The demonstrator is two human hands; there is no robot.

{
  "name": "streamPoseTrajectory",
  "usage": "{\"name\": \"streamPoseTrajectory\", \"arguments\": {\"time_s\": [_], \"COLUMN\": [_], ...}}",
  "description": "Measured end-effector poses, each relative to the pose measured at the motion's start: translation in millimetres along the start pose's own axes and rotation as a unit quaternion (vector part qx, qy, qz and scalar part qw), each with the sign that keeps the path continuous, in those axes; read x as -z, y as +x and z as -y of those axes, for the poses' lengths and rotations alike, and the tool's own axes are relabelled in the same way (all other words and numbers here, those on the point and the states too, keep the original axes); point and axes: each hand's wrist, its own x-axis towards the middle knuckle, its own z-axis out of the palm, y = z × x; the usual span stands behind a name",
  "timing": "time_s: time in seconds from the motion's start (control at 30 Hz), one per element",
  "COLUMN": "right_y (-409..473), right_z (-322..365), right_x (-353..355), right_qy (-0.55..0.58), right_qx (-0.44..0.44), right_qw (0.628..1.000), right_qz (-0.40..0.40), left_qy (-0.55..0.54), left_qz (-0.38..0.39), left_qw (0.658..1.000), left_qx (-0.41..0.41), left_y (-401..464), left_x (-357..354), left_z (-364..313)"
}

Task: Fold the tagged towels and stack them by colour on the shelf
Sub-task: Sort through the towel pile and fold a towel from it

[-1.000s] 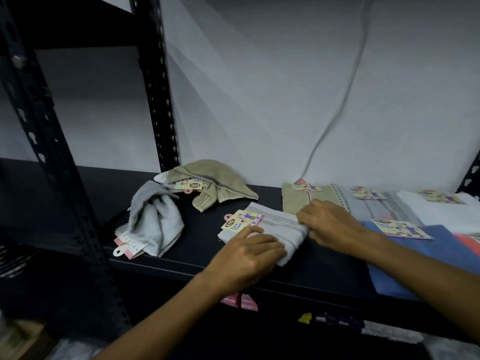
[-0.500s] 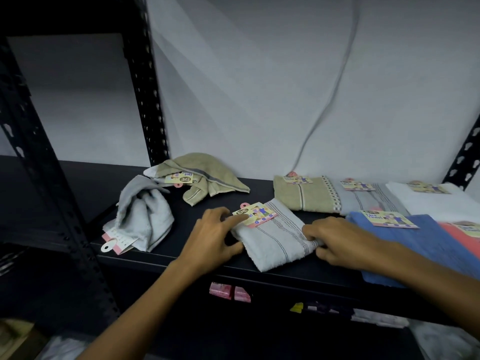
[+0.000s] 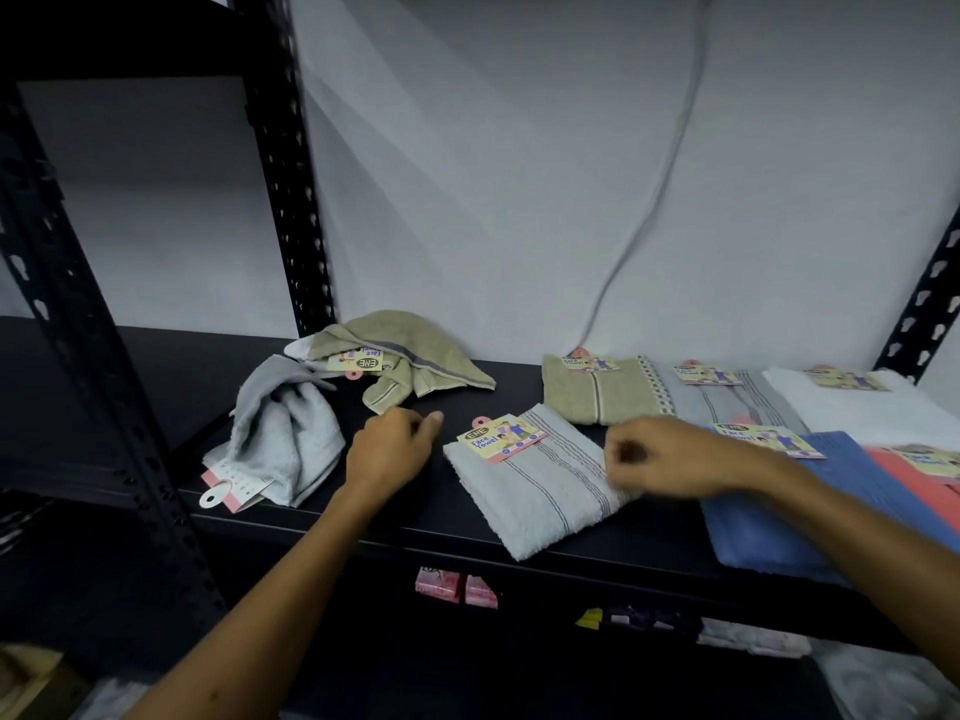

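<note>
A folded light-grey striped towel (image 3: 535, 491) with a "Face Towel" tag (image 3: 501, 438) lies flat near the front edge of the black shelf (image 3: 415, 517). My left hand (image 3: 389, 449) hovers just left of it, fingers loosely curled and holding nothing. My right hand (image 3: 670, 459) is at the towel's right edge with curled fingers; blur hides whether it pinches the cloth. A crumpled grey towel (image 3: 285, 433) and a crumpled beige towel (image 3: 415, 350) sit to the left. Folded beige (image 3: 592, 394), grey (image 3: 727, 402), white (image 3: 852, 407), blue (image 3: 779, 522) and coral (image 3: 924, 491) towels lie to the right.
Black perforated uprights stand at the back (image 3: 291, 200) and at the front left (image 3: 78, 330). A grey cable (image 3: 649, 200) runs down the white wall. Small pink packets (image 3: 452, 587) lie on the lower shelf.
My left hand has come off the folded grey towel and moved left. My right hand has slid to the towel's right edge. The towel now lies flat, turned at an angle.
</note>
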Motion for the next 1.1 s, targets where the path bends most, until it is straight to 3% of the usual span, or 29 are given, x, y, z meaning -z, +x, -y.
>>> {"name": "streamPoseTrajectory", "arguments": {"time_s": [0.13,0.23,0.3,0.37,0.43,0.5,0.57,0.6,0.7,0.77,0.93,1.1], "right_y": [33,54,63,67,67,67,69,70,72,73,77,78], "right_z": [8,16,20,27,35,43,49,50,53,56,62,71], "right_x": [0,-7,-11,-14,-15,-15,-18,-22,-36,-46,-60,-70], "right_qy": [0.244,0.315,0.332,0.341,0.37,0.466,0.56,0.567,0.534,0.471,0.221,-0.021], "right_qx": [-0.116,-0.185,-0.209,-0.207,-0.18,-0.139,-0.104,-0.093,-0.053,-0.022,-0.013,-0.059], "right_qw": [0.962,0.93,0.919,0.917,0.911,0.874,0.821,0.817,0.839,0.874,0.956,0.98], "right_qz": [-0.035,-0.048,-0.038,-0.023,-0.016,-0.015,-0.032,-0.059,-0.095,-0.115,-0.193,-0.19], "left_qy": [-0.022,-0.041,-0.132,-0.267,-0.399,-0.492,-0.519,-0.514,-0.468,-0.432,-0.387,-0.263], "left_qz": [0.114,0.121,0.111,0.104,0.105,0.11,0.09,0.068,-0.005,-0.022,0.0,-0.074], "left_qw": [0.993,0.991,0.984,0.957,0.907,0.858,0.844,0.85,0.877,0.894,0.914,0.956], "left_qx": [0.035,0.039,0.043,0.051,0.078,0.097,0.098,0.098,0.108,0.114,0.122,0.104], "left_y": [-11,-14,-16,-19,-23,-24,-22,-20,-15,-13,-6,-7], "left_x": [-2,-7,-7,-3,5,11,15,14,8,4,-2,-7], "left_z": [-19,-26,-24,-24,-24,-24,-22,-20,-11,-6,0,-3]}}
